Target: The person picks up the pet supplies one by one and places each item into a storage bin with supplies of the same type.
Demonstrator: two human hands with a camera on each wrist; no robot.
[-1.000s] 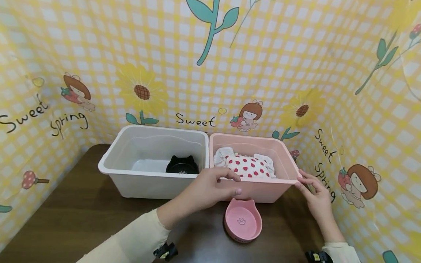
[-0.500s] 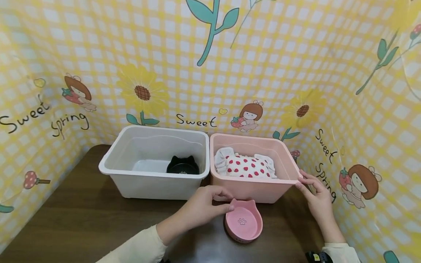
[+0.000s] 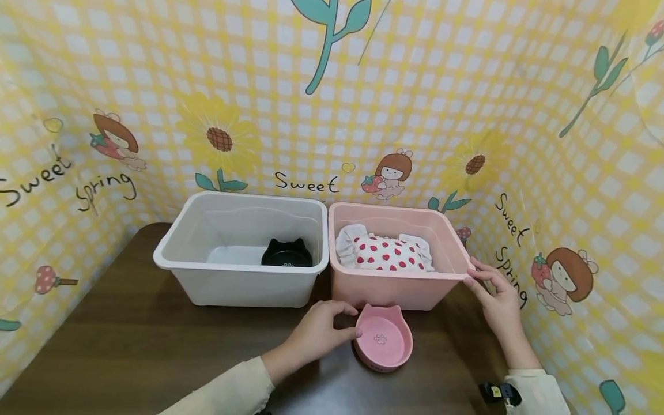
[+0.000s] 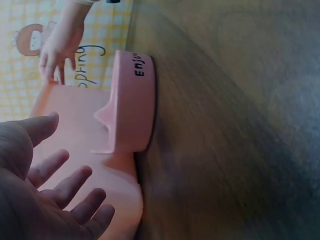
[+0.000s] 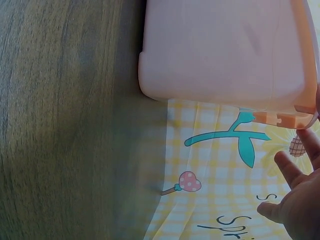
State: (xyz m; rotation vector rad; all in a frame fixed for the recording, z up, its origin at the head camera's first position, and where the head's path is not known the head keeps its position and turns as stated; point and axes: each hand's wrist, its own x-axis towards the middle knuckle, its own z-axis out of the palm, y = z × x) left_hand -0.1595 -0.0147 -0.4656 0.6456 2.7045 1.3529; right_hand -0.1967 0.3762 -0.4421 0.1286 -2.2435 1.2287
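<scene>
A pink cat-eared bowl [image 3: 384, 341] with a paw print inside stands on the table in front of the pink bin [image 3: 394, 293]. My left hand [image 3: 323, 333] is at the bowl's left side, thumb and fingers spread apart. The left wrist view shows those fingers loosely bent and holding nothing, with the bowl's lettered side [image 4: 136, 95] beyond them. My right hand [image 3: 495, 297] touches the front right corner of the pink bin's rim, its fingers nearly straight in the right wrist view. Inside that bin lies a small ruffled white cushion [image 3: 390, 255] with red strawberries.
To the left a white bin [image 3: 244, 289] stands beside the pink one, holding a black cat-eared bowl [image 3: 287, 253]. Both sit on a dark wooden table [image 3: 114, 340]. Yellow checked cloth [image 3: 456, 75] rises close behind the bins and along both sides.
My left hand has come down from over the pink bin's front rim to the left side of the pink bowl. The right hand stays at the bin's corner. The head view has tilted slightly.
</scene>
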